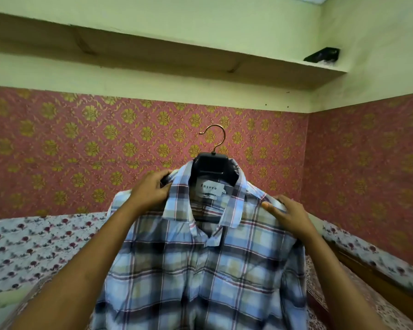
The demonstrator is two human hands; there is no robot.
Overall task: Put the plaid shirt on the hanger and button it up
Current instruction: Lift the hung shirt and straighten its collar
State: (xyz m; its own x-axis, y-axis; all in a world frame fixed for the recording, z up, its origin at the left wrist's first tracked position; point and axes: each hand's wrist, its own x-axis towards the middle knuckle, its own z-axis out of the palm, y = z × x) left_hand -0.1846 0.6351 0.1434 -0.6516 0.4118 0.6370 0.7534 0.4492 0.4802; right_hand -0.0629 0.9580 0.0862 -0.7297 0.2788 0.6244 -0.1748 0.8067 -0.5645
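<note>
The left hand (150, 189) grips the blue, tan and maroon plaid shirt (200, 270) at the shoulder beside its collar; the right hand (286, 215) clasps the opposite shoulder. The shirt hangs between them on a black hanger with a copper-coloured hook (210, 165) that catches nothing, so an uneven tug would likely tip the hanger and slide a shoulder off.

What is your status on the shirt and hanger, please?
Left hand grips plaid shirt beside collar; right hand holds its other shoulder. Shirt draped on hanger, held up. Buttons not discernible. Nothing blocking.
</note>
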